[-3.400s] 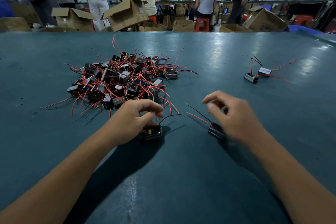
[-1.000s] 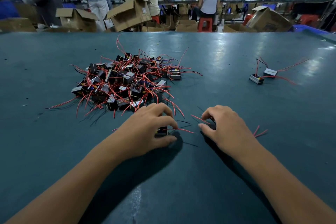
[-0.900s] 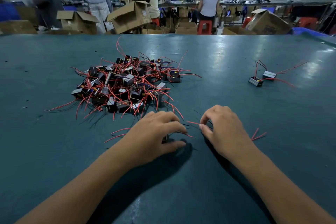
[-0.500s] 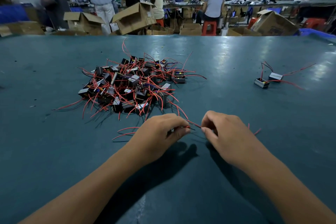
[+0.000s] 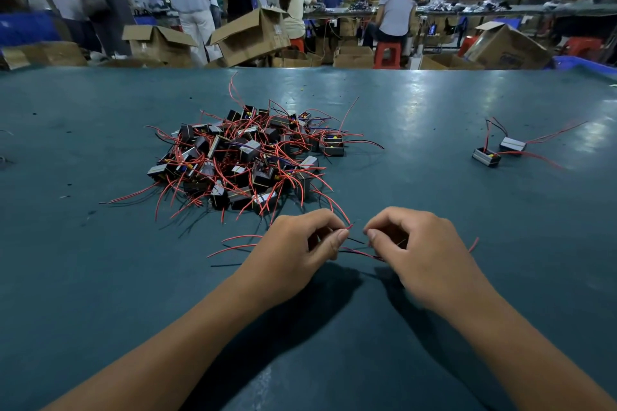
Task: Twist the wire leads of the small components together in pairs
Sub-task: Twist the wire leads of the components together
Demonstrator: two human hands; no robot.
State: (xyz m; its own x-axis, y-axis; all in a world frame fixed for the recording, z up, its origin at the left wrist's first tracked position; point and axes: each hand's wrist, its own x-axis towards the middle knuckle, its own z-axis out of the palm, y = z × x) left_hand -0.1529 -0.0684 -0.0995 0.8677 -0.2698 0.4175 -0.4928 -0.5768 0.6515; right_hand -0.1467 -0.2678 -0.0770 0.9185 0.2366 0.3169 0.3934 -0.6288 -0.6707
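- The left hand (image 5: 295, 245) is seen curled low over the teal table (image 5: 417, 117); thin wire leads (image 5: 355, 252) are pinched between its thumb and fingertips; loose red ends are trailed out to its left across the table surface.
- The right hand (image 5: 419, 248) is held just beside the left, the two thumbs nearly meeting; its fingers are curled in and the same run of red and black leads is pinched there; a short red end is shown poking out beyond its far side.
- The small components belonging to these leads are hidden under the palms; whether they are lifted or resting on the table cannot be told.
- A heaped pile of components (image 5: 248, 158) is placed just beyond the left hand, near the middle of the table; dark little blocks with pale sides are tangled among many red wires and a few black ones; strands are splayed outward on all sides, the nearest reaching close to the left fingertips.
- A pair of components (image 5: 499, 150) is set well apart at the right of the table; the two blocks lie just beside each other, with red leads stretched away to the right.
- Cardboard boxes (image 5: 250, 35) and standing and seated people are seen beyond the far edge of the table.
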